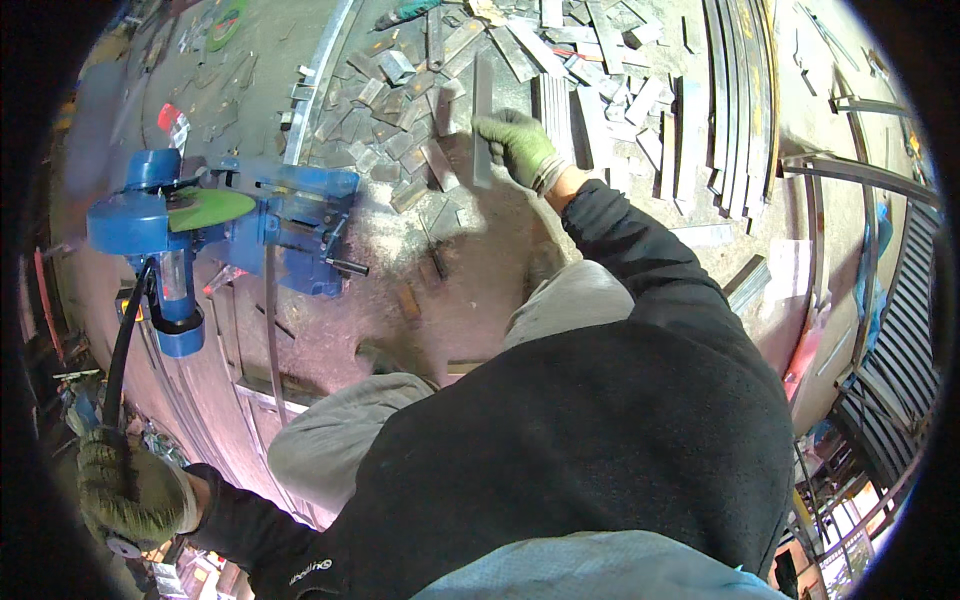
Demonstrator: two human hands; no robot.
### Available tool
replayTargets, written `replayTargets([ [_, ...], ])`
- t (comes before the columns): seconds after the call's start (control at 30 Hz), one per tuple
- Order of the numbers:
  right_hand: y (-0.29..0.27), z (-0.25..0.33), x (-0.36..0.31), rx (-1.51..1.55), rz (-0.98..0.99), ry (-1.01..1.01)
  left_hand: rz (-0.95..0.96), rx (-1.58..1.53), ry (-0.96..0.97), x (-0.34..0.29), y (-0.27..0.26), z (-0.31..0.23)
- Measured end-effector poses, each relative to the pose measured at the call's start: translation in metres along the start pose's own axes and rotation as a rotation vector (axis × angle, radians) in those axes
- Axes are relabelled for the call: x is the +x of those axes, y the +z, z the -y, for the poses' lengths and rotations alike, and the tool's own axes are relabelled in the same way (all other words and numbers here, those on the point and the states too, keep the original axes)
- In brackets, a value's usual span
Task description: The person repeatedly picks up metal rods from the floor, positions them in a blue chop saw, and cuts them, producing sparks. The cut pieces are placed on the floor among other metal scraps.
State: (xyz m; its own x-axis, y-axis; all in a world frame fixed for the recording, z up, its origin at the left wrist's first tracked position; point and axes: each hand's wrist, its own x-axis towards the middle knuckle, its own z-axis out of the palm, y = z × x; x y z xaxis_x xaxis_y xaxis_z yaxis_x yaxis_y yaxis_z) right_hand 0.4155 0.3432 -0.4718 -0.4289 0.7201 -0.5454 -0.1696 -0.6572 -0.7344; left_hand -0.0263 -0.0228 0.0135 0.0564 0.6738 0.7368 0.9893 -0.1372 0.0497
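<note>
My left hand (130, 490), in a green work glove, is wrapped round the end of the long black handle (122, 350) of a blue cut-off saw (128, 222). The saw's green cutting disc (208, 208) is raised beside the blue clamp (310, 235), and a long thin metal bar (271, 325) runs from the clamp toward me. Out in front, my gloved right hand (518, 145) has its fingers closed on the edge of a dark flat metal strip (483, 95). Part of the strip's edge is hidden by the fingers.
Many short cut metal pieces (400, 115) lie scattered on the floor ahead. Long metal bars (740, 100) are stacked at the right, near a metal frame (860, 170). A metal rail (322, 80) runs along the far left of the pieces. My bent knees (570, 300) are close below.
</note>
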Motion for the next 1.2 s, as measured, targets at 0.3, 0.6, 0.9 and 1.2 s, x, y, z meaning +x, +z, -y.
replayTargets([
  [0.3, -0.089, -0.083, 0.077, -1.253, -0.41, -0.223, 0.03, -0.098, 0.022, -0.004, -0.02, 0.017],
  [0.6, -0.107, -0.057, 0.079, -1.596, -0.433, -0.217, -0.227, -0.339, -0.195, -0.01, -0.013, 0.018],
  [0.9, -0.103, -0.051, 0.073, -1.585, -0.446, -0.282, -0.26, -0.35, -0.213, 0.006, 0.008, -0.006],
  [1.2, -0.103, -0.053, 0.09, -1.675, -0.409, -0.174, -0.259, -0.304, -0.176, 0.002, 0.003, 0.0],
])
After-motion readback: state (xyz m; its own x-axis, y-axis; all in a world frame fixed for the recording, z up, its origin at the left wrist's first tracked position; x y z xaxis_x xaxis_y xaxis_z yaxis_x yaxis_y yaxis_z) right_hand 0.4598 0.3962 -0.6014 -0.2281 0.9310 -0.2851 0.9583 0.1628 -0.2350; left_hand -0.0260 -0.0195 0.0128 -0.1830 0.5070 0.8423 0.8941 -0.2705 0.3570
